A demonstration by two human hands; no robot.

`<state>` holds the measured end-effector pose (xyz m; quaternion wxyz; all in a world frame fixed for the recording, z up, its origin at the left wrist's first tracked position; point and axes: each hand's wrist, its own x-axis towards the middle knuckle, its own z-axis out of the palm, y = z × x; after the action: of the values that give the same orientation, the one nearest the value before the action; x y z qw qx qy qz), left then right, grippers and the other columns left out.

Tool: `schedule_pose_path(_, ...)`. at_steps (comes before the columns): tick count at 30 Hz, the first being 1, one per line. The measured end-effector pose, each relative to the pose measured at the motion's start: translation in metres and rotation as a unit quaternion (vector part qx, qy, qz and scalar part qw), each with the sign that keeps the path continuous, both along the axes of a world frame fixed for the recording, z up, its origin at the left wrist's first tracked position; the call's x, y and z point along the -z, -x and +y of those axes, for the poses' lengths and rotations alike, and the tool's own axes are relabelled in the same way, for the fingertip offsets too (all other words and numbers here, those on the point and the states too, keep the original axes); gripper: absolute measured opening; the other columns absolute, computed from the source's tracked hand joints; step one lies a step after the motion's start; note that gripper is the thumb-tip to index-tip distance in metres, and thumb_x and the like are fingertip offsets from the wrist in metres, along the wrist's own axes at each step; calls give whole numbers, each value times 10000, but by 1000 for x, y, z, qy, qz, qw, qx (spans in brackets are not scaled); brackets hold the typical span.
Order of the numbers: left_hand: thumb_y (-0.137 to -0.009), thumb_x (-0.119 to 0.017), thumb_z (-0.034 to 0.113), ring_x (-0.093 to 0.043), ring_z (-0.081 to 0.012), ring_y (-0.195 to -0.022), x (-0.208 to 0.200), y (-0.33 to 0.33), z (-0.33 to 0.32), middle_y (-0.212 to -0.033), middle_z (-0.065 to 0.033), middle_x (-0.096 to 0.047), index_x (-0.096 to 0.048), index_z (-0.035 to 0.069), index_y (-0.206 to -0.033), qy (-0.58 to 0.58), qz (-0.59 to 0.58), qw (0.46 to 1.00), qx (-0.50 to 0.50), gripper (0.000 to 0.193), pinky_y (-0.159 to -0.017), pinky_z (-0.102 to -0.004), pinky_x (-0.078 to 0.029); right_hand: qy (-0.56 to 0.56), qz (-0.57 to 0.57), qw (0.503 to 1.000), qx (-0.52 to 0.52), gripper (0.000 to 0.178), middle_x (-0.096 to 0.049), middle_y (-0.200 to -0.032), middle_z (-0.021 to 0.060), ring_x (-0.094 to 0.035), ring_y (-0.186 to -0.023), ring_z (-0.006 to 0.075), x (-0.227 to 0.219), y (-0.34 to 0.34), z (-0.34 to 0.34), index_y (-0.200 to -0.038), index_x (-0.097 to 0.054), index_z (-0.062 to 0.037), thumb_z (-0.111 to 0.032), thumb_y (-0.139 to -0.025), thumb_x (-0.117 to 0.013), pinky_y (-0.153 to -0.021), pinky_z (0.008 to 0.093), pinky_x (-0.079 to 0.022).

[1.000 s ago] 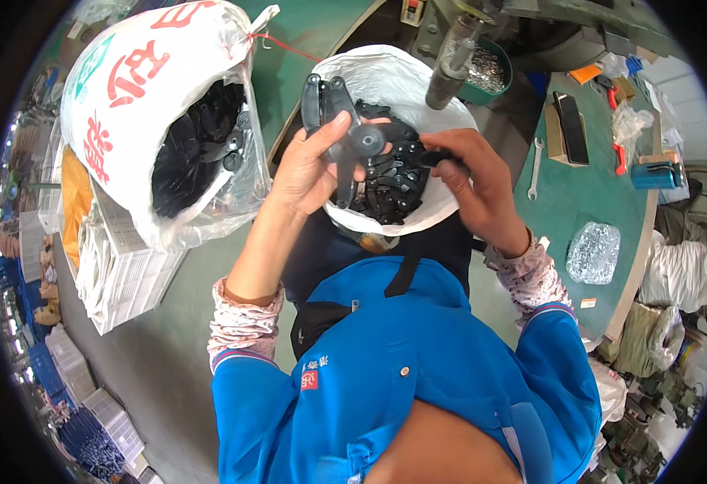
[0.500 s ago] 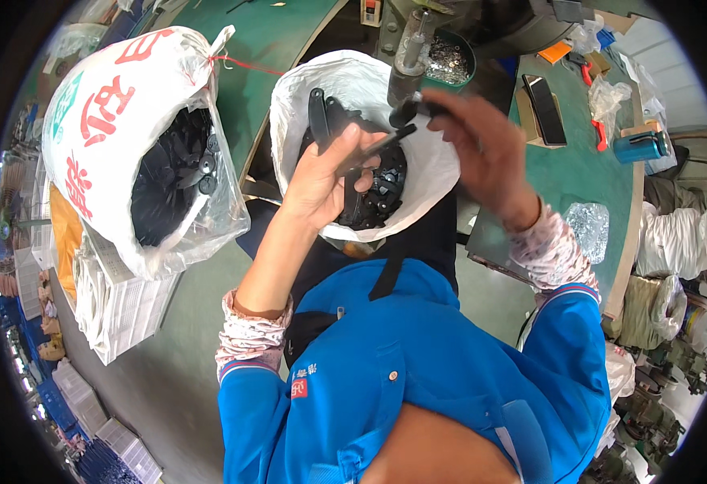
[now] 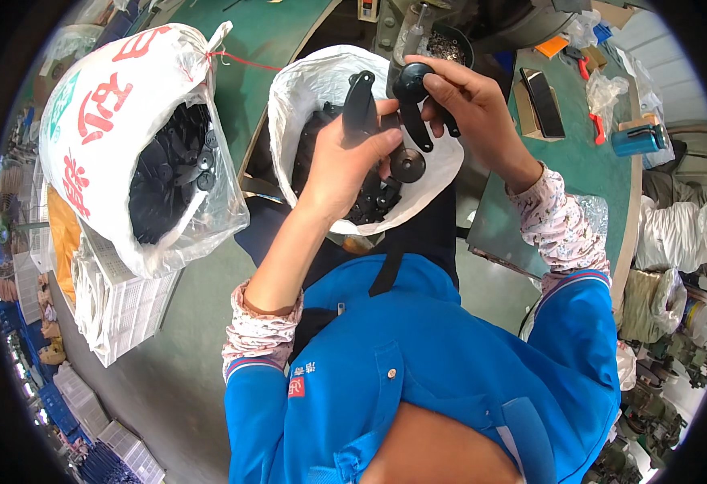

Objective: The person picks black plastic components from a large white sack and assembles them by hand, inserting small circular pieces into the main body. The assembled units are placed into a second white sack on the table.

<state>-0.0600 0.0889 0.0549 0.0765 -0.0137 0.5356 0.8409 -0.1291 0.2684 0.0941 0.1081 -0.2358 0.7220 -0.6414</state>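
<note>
My left hand (image 3: 361, 149) is closed around black plastic arms (image 3: 360, 101) with rounded, holed ends. A round black disc end (image 3: 407, 165) juts out below its fingers. In my right hand (image 3: 470, 101), thumb and fingers pinch another black arm (image 3: 415, 125) by its round cap, its narrow end pointing down. Both hands hover over an open white sack (image 3: 293, 93) that holds many similar black parts (image 3: 365, 206). To the left, a full white bag (image 3: 87, 105) with red markings lies tilted, its torn side baring more black parts (image 3: 168, 173).
A machine post (image 3: 411, 36) stands just beyond my right hand, with a bowl of small metal pieces (image 3: 448, 47) beside it. On the green table to the right lie a phone (image 3: 542, 103), a red-handled tool (image 3: 597, 129) and a teal object (image 3: 637, 140). White crates (image 3: 132, 302) stand lower left.
My right hand has come down and left, closer to my left hand, and its black arm now shows clearly. My left hand has shifted right and turned its parts.
</note>
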Motion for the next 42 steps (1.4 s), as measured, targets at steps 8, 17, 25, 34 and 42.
schedule_pose_path(8, -861, -647, 104, -581, -102, -709, -2, 3, 0, -885, -48, -627, -588, -14, -1143, -16, 7, 1000, -4, 311, -563, -240, -472, -66, 177, 981, -42, 334, -630, -879, 44, -586, -709, 91, -1, 0, 8, -1256, -589, -114, -59, -928, -552, -595, 219, -474)
schedule_pose_path(17, -885, -640, 169, -585, -97, -791, -5, 9, 1, -908, -38, -641, -638, 4, -1018, 27, 1, 999, -22, 212, -709, -251, -480, -55, 86, 987, -124, 324, -613, -867, 19, -568, -732, 59, -1, 5, 8, -1264, -579, -84, -77, -943, -538, -584, 197, -467)
schedule_pose_path(25, -882, -644, 220, -566, -70, -738, 6, 6, -9, -888, -49, -647, -651, 8, -1023, 53, 3, 997, -49, 254, -620, -215, -457, -7, 23, 999, 46, 339, -583, -753, -3, -506, -590, 41, -31, 34, 13, -1202, -602, -41, -239, -927, -587, -490, 183, -374)
schedule_pose_path(34, -931, -395, 320, -568, -172, -682, 5, 4, -20, -1071, -166, -616, -556, -39, -1201, -151, -33, 987, 30, 477, -647, -297, -481, -81, -84, 987, 107, 262, -526, -527, 34, -408, -376, 97, -80, 68, -18, -772, -584, -9, -185, -946, -499, -380, 245, -315)
schedule_pose_path(42, -965, -426, 322, -584, -187, -918, 10, 11, -12, -1116, -141, -612, -525, -23, -1255, -179, -30, 983, 27, 461, -686, -319, -485, -150, -56, 982, 96, 270, -501, -516, 24, -409, -365, 102, -87, 68, -17, -747, -585, -24, -185, -947, -501, -359, 264, -298)
